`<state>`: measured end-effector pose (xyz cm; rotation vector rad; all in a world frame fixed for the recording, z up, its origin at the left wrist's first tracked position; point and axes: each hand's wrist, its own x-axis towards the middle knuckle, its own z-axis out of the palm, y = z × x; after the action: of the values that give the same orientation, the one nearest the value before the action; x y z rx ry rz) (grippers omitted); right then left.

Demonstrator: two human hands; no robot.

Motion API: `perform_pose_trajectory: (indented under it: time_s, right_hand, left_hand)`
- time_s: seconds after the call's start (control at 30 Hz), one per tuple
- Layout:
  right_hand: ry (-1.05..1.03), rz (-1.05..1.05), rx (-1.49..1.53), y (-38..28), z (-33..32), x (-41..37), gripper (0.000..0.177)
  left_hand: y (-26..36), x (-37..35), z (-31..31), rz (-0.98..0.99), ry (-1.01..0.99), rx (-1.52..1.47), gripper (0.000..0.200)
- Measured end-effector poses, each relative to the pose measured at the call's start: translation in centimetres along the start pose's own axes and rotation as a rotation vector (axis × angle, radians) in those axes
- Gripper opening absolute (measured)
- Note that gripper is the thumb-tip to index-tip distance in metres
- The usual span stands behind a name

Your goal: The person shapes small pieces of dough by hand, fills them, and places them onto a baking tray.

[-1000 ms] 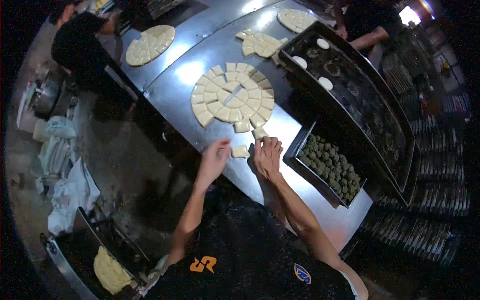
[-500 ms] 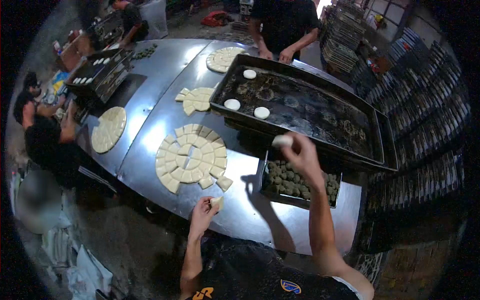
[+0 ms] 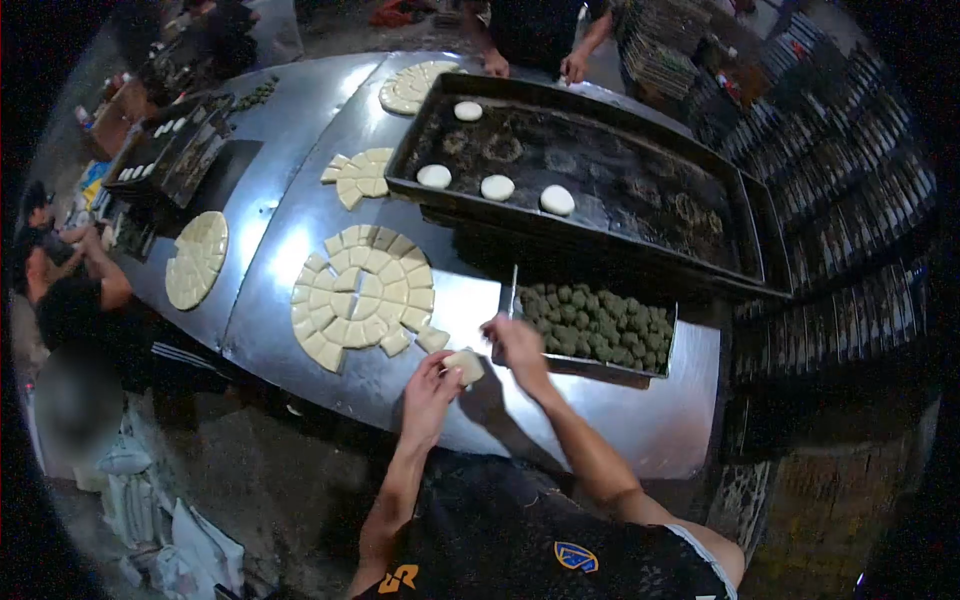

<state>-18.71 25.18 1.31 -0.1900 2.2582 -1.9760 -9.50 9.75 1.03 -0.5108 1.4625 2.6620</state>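
My left hand (image 3: 428, 400) pinches a flat pale dough piece (image 3: 464, 368) by its edge, above the front of the metal table. My right hand (image 3: 518, 352) is just right of that piece, in front of the left end of a box (image 3: 560, 361) of dark greenish filling balls (image 3: 600, 325); its fingers are bent and smeared by motion. Left of my hands lies a round sheet of dough cut into pieces (image 3: 365, 295), with a few pieces set apart at its near edge. Several white dough rounds (image 3: 557, 200) rest along the left part of a dark baking tray (image 3: 640, 215).
More cut dough sheets lie on the metal table (image 3: 270, 290), one at the left (image 3: 198, 260) and others farther back. A person (image 3: 535, 40) stands behind the tray, and other people work at the left. Racks of stacked trays (image 3: 840, 190) stand at the right.
My right hand has set a white round on the tray and come back toward my left hand. My left hand has moved right and up with its dough piece. The view has shifted.
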Motion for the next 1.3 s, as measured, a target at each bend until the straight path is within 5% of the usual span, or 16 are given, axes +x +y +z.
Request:
perform_pose_trajectory:
  time_s: [0.03,0.13,0.27,0.43,0.5,0.57,0.77,0.93,1.03,1.13,1.23,1.3]
  right_hand:
    - [-0.049,0.054,0.01,0.7,1.0,-1.7,0.043]
    - [0.359,0.225,0.001,1.3,2.0,-3.8,0.054]
    - [0.449,0.044,-0.233,0.0,1.2,-4.4,0.053]
    - [0.133,0.01,-0.402,-1.5,-2.0,-3.6,0.045]
    - [0.18,-0.397,-0.515,1.7,-5.9,-1.3,0.025]
    - [0.13,-0.292,-1.054,0.4,-10.3,-0.4,0.017]
    - [-0.055,-0.108,-1.223,4.9,-10.8,2.7,0.036]
    - [0.04,-0.027,-1.094,3.0,-8.6,2.7,0.038]
    - [-0.037,-0.142,-0.694,0.5,-7.7,1.6,0.044]
    - [-0.168,-0.326,-0.578,-2.1,-4.7,-1.1,0.033]
    - [-0.134,-0.562,-0.765,-2.1,-2.0,-3.4,0.033]
    - [-0.227,-0.534,-0.837,-1.9,-1.7,-4.1,0.036]
  left_hand:
    - [-1.2,0.1,0.9,0.047,-0.043,0.06,0.037]
    - [-4.2,-0.1,2.4,0.109,-0.133,0.209,0.036]
    - [-4.7,-0.8,3.0,0.094,-0.093,0.186,0.029]
    - [-3.8,-0.7,2.1,-0.153,-0.122,0.148,0.025]
    - [-3.3,0.0,-0.5,-0.223,-0.092,0.184,0.035]
    - [-2.2,0.2,-1.2,-0.095,-0.057,0.143,0.033]
    - [-1.9,1.2,-0.8,-0.119,-0.08,0.086,0.032]
    - [-2.1,1.4,-0.1,-0.088,-0.046,0.0,0.037]
    - [-1.7,1.4,-0.3,-0.124,-0.041,-0.061,0.038]
    - [-1.7,1.8,-0.2,-0.203,-0.107,-0.118,0.037]
    - [-3.0,2.2,-0.1,-0.189,-0.078,-0.037,0.035]
    - [-3.4,2.1,-0.1,-0.117,-0.035,0.011,0.036]
